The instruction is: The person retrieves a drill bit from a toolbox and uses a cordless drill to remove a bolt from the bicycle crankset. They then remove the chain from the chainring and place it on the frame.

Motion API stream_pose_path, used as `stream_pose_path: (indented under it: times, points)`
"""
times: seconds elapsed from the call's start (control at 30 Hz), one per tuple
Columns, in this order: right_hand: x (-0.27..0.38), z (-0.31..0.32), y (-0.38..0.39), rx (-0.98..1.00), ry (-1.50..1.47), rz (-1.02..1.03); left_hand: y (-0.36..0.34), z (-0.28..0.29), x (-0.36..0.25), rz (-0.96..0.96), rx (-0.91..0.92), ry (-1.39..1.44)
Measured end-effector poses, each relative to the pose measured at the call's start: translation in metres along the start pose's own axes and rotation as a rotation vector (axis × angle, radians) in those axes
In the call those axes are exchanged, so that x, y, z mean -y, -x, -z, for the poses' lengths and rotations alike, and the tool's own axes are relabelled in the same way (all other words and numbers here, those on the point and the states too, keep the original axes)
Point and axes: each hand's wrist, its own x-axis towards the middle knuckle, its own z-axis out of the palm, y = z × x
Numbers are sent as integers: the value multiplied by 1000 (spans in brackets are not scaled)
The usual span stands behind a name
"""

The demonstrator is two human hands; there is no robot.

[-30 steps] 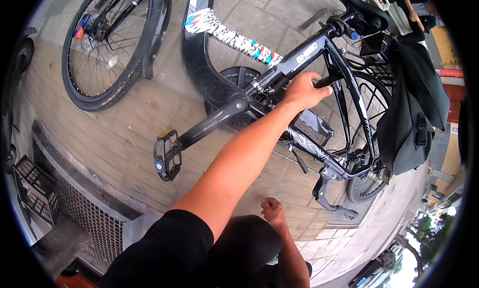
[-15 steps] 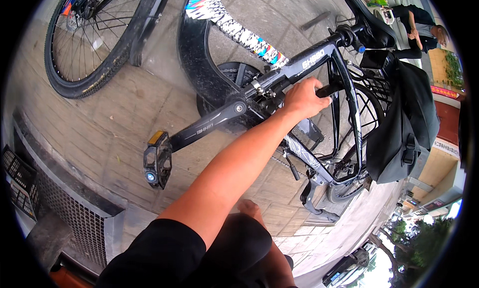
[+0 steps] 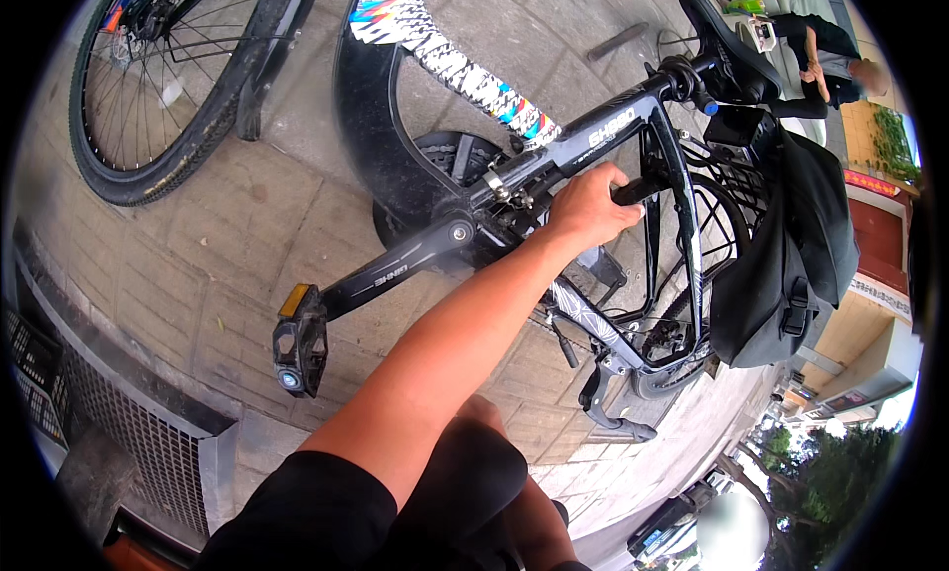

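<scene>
My left hand (image 3: pixel 593 210) reaches from the lower left into the frame of a black bicycle (image 3: pixel 603 136). Its fingers curl around a short black cylindrical piece (image 3: pixel 643 189) by the frame tubes; what that piece belongs to is unclear. Left of the hand, the crank arm (image 3: pixel 395 266) ends in a black pedal (image 3: pixel 300 342) with an amber reflector. Above the crank runs a tube with a colourful patterned wrap (image 3: pixel 474 82). The saddle (image 3: pixel 730 52) is at the upper right. Only one hand shows; my right hand is out of view.
Another bicycle wheel (image 3: pixel 158 87) stands at the upper left. A black bag (image 3: pixel 791 255) hangs on the bicycle's rear. Lower left is a metal mesh panel (image 3: pixel 143 423). A person (image 3: pixel 825 62) sits at the upper right. My bent knee (image 3: pixel 479 477) is below my arm.
The whole scene has shifted slightly left, with the crank and pedal sitting a little lower in view. My left hand keeps its grip on the black cylindrical piece.
</scene>
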Motion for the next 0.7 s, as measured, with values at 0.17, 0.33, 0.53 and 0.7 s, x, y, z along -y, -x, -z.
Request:
stream_pose_path:
  times: [0.17, 0.33, 0.53, 0.7]
  points:
    - [18, 20, 0, 47, -132, -185, -3, -1, 6, -36, -23, 21]
    - [46, 88, 60, -94, -49, -113, 2, -18, 9, -191, -69, 119]
    - [204, 179, 165, -750, -477, -607, -8, -9, 23, -207, -118, 120]
    - [270, 139, 247, -1132, -884, -396, -15, -14, 25, -219, -62, 147]
